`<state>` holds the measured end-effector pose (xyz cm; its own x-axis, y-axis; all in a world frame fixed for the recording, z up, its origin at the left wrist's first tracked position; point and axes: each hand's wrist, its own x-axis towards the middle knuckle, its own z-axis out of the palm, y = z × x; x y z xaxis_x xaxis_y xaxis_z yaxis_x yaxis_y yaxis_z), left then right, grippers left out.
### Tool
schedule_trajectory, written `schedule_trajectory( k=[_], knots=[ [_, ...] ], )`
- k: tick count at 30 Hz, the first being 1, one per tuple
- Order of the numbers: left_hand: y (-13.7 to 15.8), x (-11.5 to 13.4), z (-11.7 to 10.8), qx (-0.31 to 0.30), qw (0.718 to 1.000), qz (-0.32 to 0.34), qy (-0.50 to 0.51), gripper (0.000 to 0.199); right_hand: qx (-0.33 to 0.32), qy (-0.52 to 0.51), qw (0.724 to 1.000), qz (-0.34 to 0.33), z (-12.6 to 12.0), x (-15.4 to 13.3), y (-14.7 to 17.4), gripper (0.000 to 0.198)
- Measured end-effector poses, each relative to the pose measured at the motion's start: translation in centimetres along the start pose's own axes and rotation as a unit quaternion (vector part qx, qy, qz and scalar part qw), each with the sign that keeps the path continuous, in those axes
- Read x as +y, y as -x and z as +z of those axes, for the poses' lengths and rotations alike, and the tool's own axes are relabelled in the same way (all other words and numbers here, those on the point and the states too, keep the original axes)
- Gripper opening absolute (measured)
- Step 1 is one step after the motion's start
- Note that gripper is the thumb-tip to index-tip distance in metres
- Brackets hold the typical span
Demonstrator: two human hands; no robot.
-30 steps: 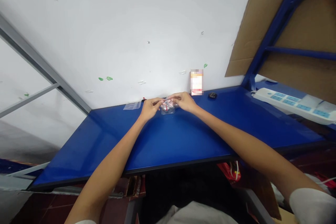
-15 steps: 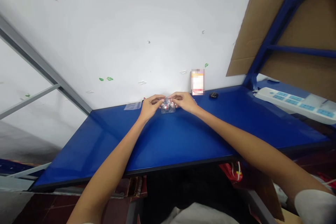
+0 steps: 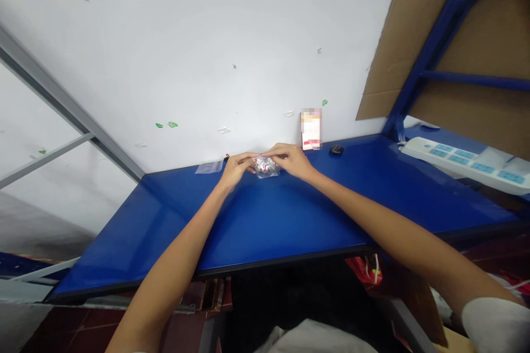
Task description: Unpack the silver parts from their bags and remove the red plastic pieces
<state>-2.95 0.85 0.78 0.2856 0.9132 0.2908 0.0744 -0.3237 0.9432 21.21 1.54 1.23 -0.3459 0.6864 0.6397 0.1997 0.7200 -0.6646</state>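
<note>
Between my two hands, near the back of the blue table, is a small clear plastic bag [image 3: 267, 168] with shiny silvery and red contents too small to make out. My left hand [image 3: 239, 168] is closed on the bag's upper left edge, fingertips pinched together. At the upper right edge, my right hand [image 3: 290, 160] grips the same bag between thumb and fingers. The two hands' fingertips nearly meet along its top. A flat, clear plastic bag [image 3: 209, 167] lies just left of my left hand, beside a small dark item with a red loop, partly hidden.
The blue table [image 3: 265, 226] meets a white wall. A lit phone-like screen [image 3: 311, 129], blurred out, leans on the wall. A black key-fob-like object [image 3: 337, 150] lies right of it. A white power strip [image 3: 467, 165] is at far right, by a blue metal frame [image 3: 430, 38].
The bag between my hands has turned slightly and shows more of its front. My left fingers have shifted a little left along its top; my right hand stays nearly in place.
</note>
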Motion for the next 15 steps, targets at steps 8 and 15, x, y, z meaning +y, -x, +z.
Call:
schedule_trajectory(
  k=[8, 15],
  knots=[
    [0.6, 0.4, 1.1, -0.067, 0.976, -0.171, 0.118, 0.060, 0.000, 0.022, 1.000, 0.003, 0.2, 0.0, 0.2, 0.037],
    [0.7, 0.3, 1.2, -0.067, 0.981, -0.158, 0.091, 0.052, -0.041, 0.040, 0.996, -0.064, -0.6, 0.1, 0.0, 0.036]
  ],
)
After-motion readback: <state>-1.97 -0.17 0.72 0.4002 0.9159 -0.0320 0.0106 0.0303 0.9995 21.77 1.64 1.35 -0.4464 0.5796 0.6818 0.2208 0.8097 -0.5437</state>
